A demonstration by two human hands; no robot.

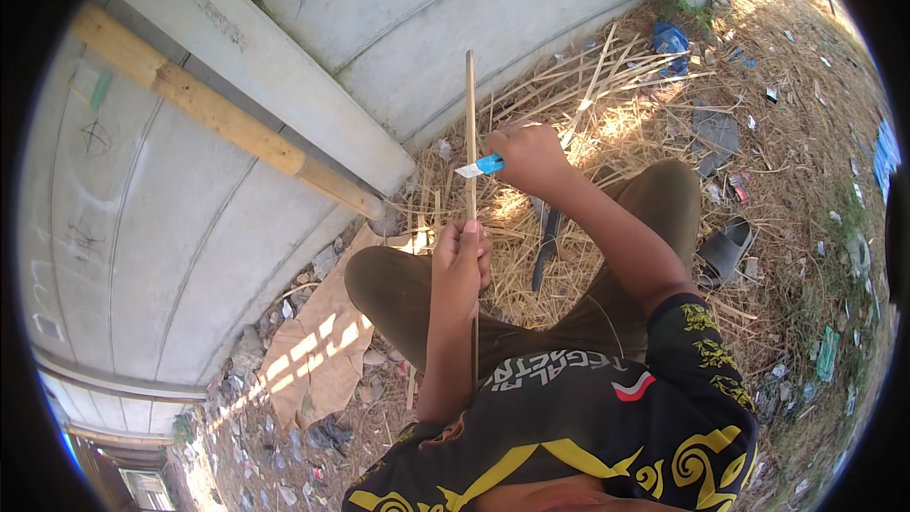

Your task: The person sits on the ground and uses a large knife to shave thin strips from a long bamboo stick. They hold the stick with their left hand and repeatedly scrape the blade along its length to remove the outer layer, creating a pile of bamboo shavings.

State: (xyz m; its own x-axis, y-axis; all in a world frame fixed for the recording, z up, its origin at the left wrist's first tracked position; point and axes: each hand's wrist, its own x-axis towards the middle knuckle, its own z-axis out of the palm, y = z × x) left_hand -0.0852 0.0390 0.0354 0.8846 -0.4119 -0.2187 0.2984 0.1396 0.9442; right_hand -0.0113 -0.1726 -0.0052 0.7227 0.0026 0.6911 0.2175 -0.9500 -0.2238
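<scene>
A long, thin bamboo strip (470,100) stands roughly lengthwise in front of me, its lower end running down past my left forearm toward my lap. My left hand (460,256) is closed around it, thumb on top. Above that grip, my right hand (531,159) is wrapped round a blue utility knife (490,164). Its bare blade crosses the strip and points left; whether the edge bites into the wood I cannot tell. Between my bent legs, a dark knife-like tool (546,251) lies on the shavings.
Pale shavings and loose bamboo strips (607,76) cover the ground ahead. A concrete wall (284,66) with a leaning bamboo pole (218,120) rises at left. Flattened cardboard (318,351) lies by my left knee. A dark sandal (726,251) and scattered litter are at right.
</scene>
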